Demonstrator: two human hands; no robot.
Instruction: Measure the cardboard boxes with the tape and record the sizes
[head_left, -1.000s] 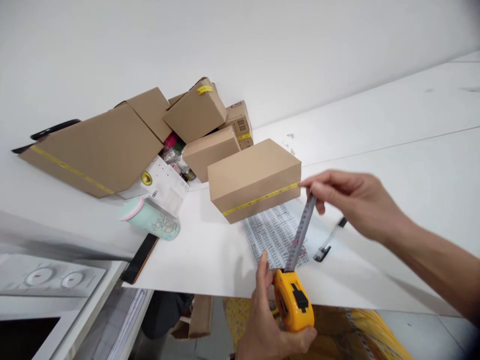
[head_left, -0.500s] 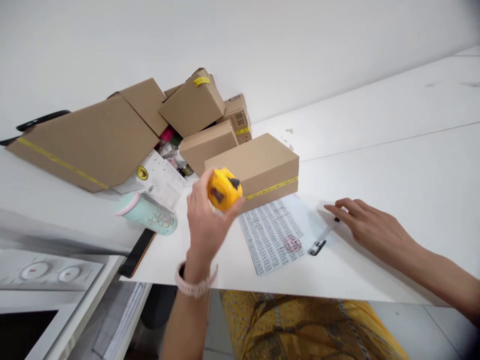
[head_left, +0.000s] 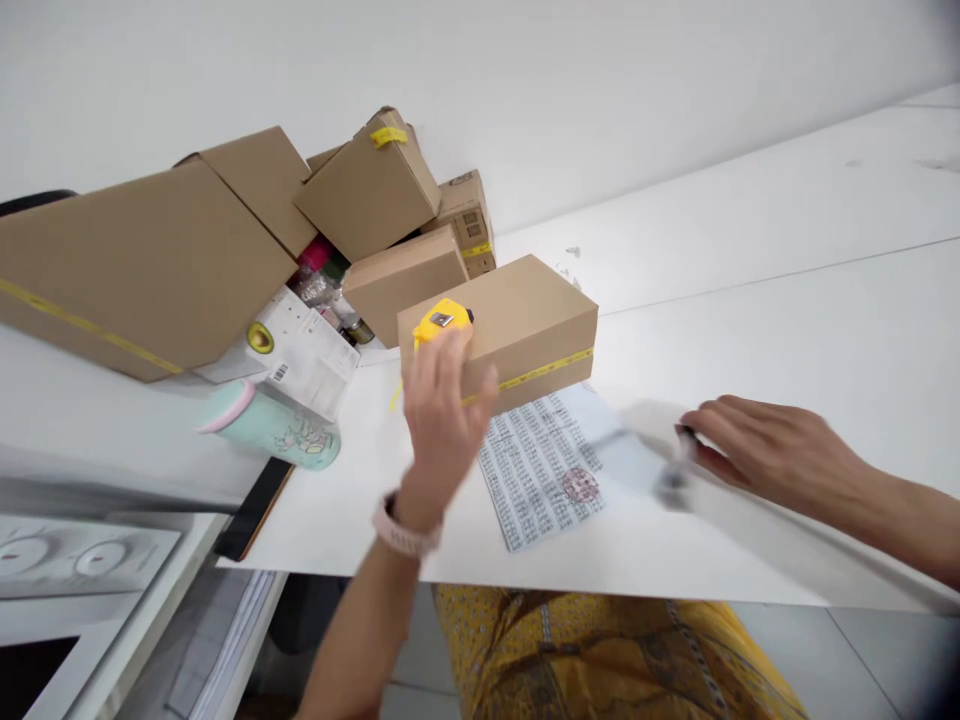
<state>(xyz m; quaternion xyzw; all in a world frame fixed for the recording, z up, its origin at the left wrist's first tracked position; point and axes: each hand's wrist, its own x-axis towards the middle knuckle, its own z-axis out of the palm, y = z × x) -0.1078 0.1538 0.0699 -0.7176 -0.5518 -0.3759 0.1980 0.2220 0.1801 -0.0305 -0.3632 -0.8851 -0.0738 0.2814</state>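
Note:
A yellow tape measure point(head_left: 441, 317) rests on top of a cardboard box point(head_left: 525, 310). My left hand point(head_left: 442, 400) is at its near side, fingers stretched out and fingertips close against its edge; whether they still touch is unclear. My right hand point(head_left: 757, 445) pinches one end of a pen point(head_left: 673, 478), whose body is blurred by motion. Below the pen and the box lies a pale printed sheet point(head_left: 540, 485) with dense rows of characters and a round red stamp.
More cardboard boxes point(head_left: 371, 190) pile up against the wall, with a large one point(head_left: 142, 260) at left. A mint tumbler point(head_left: 281, 428) lies beside a white packet with an avocado picture point(head_left: 304, 350). The white table's front edge point(head_left: 600, 590) runs before me.
My left hand has brought the tape measure forward onto the box and its fingers have straightened. My right hand has closed on the pen and lifted it off the sheet, shifting slightly right.

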